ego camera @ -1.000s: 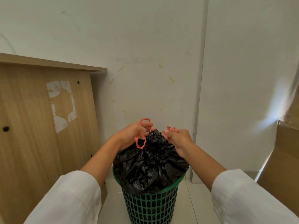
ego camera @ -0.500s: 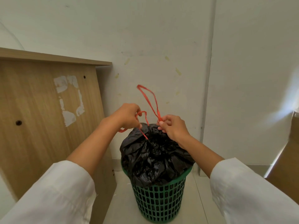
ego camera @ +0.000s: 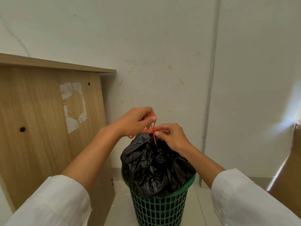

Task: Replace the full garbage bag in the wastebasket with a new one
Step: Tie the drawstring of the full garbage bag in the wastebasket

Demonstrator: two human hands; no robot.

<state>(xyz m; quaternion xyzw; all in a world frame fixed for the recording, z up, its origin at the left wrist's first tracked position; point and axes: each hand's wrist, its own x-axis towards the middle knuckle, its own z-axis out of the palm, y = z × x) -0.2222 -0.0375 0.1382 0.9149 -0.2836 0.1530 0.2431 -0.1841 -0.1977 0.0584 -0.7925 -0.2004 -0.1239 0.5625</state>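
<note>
Head view: I am pinching the red drawstring [ego camera: 147,130] with left hand [ego camera: 135,122] and right hand [ego camera: 169,136] atop the garbage bag [ego camera: 154,165] sitting in the wastebasket [ego camera: 160,207]; I should cinch the knot snug.

I see an off-white wall [ego camera: 146,38], scuffed, with small yellowish tape remnants [ego camera: 181,81] scattered over it. A vertical seam [ego camera: 211,95] marks the corner where a second wall [ego camera: 254,79] meets it. At left stands a light wood-grain cabinet [ego camera: 40,128], its side panel showing torn white sticker residue [ego camera: 73,106] and a dark hole [ego camera: 22,129]. The floor [ego camera: 120,201] is pale tile. At right, a brown board [ego camera: 288,185] leans in; bright light [ego camera: 293,111] glares above it.
</note>
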